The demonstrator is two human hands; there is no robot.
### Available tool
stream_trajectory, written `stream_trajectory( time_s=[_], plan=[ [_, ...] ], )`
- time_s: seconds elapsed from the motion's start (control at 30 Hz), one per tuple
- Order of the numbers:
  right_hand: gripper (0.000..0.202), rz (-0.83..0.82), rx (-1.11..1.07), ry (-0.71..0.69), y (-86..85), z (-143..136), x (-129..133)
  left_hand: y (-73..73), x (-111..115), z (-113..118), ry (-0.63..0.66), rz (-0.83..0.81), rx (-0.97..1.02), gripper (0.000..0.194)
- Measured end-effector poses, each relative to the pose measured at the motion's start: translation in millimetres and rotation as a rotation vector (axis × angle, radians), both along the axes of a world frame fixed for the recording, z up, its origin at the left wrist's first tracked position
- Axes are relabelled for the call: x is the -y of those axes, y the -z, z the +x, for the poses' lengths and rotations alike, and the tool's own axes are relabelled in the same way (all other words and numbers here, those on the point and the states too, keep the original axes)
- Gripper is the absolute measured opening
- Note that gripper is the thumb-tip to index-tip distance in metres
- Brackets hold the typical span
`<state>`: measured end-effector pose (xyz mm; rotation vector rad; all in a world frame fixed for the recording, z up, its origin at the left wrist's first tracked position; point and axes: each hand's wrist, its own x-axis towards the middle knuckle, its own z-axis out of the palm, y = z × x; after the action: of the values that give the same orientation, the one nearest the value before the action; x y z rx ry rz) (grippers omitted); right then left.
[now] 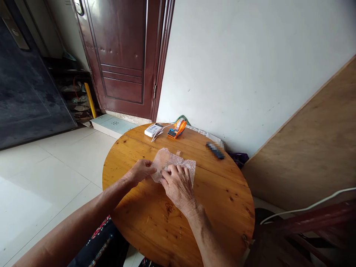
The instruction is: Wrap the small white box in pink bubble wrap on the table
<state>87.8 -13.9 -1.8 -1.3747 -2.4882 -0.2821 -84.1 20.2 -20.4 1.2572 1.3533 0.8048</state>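
Note:
A clear sheet of bubble wrap (166, 155) lies on the round wooden table (155, 218), its surface crumpled. At its left edge my left hand (142, 171) is closed, pinching the wrap between thumb and fingers. My right hand (179, 185) rests over the front part of the sheet with fingers bent and pressed onto the plastic. Whether anything lies beneath or inside the wrap under my right hand is hidden. A small tan strip (178, 152) sticks out just behind the sheet.
At the table's back stand a white box-shaped device (152, 129) with a white cable and an orange tape dispenser (178, 128). A dark, blurred-out object (215, 150) lies at the right. Behind are a white wall (239, 66) and a dark red door (122, 55).

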Motion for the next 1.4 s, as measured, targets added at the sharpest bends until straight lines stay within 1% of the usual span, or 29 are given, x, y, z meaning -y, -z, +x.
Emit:
stream_trajectory(
  time_s=[0.07,0.1,0.13,0.2,0.3,0.37,0.43,0.53,0.63,0.73,0.77,0.87,0.97,1.03,1.1,1.2,1.3,1.37,1.4],
  plan=[
    [0.017,-0.019,-0.047,0.011,0.6,0.6,0.2,-1.9,4.3,12.6,-0.022,0.064,0.068,0.018],
    [0.026,-0.028,-0.089,0.014,1.0,1.6,0.1,-3.5,6.6,18.9,-0.025,0.097,0.057,0.019],
    [0.034,-0.039,-0.138,0.014,1.4,3.3,-0.2,-5.3,9.1,24.5,-0.021,0.130,0.026,0.019],
    [0.047,-0.068,-0.242,0.003,2.1,8.9,-1.5,-9.9,14.4,32.7,0.027,0.189,-0.063,0.020],
    [0.055,-0.152,-0.386,-0.051,2.0,20.4,-4.5,-17.4,23.2,35.9,0.153,0.354,-0.269,0.021],
    [0.053,-0.202,-0.466,-0.086,1.3,27.2,-6.5,-21.4,28.4,34.5,0.242,0.482,-0.410,0.019],
    [0.043,-0.200,-0.527,-0.078,0.8,31.8,-8.8,-23.8,31.7,33.6,0.296,0.557,-0.555,0.018],
    [0.026,-0.141,-0.607,0.031,1.7,37.7,-14.4,-24.4,32.3,35.4,0.330,0.570,-0.744,0.015],
    [0.020,-0.168,-0.662,0.211,4.2,49.2,-23.3,-22.6,29.7,37.2,0.364,0.619,-0.840,0.015],
    [0.028,-0.289,-0.643,0.419,4.9,67.8,-29.2,-17.9,25.7,33.9,0.372,0.751,-0.829,0.014],
    [0.032,-0.335,-0.623,0.460,4.3,74.6,-28.7,-15.7,24.3,31.8,0.374,0.792,-0.803,0.014],
    [0.046,-0.473,-0.556,0.526,0.3,91.3,-16.9,-8.4,20.1,26.2,0.406,0.875,-0.719,0.015],
    [0.059,-0.548,-0.516,0.613,-3.3,95.9,3.6,-2.0,16.9,24.4,0.444,0.961,-0.655,0.013],
    [0.065,-0.537,-0.518,0.664,-2.6,90.7,14.1,1.9,15.5,25.0,0.447,1.018,-0.603,0.012],
    [0.071,-0.504,-0.533,0.694,2.1,80.5,18.2,6.2,14.6,26.0,0.433,1.061,-0.548,0.014],
    [0.077,-0.446,-0.600,0.701,16.6,63.1,13.5,13.4,13.7,26.4,0.405,1.104,-0.491,0.018],
    [0.077,-0.376,-0.736,0.679,32.4,52.9,6.2,19.4,12.6,25.3,0.396,1.127,-0.467,0.018],
    [0.076,-0.316,-0.802,0.699,35.8,51.7,5.8,21.4,11.7,24.6,0.400,1.130,-0.466,0.019],
    [0.074,-0.274,-0.817,0.707,33.4,51.6,7.4,21.7,11.3,24.4,0.402,1.129,-0.469,0.019]
  ],
)
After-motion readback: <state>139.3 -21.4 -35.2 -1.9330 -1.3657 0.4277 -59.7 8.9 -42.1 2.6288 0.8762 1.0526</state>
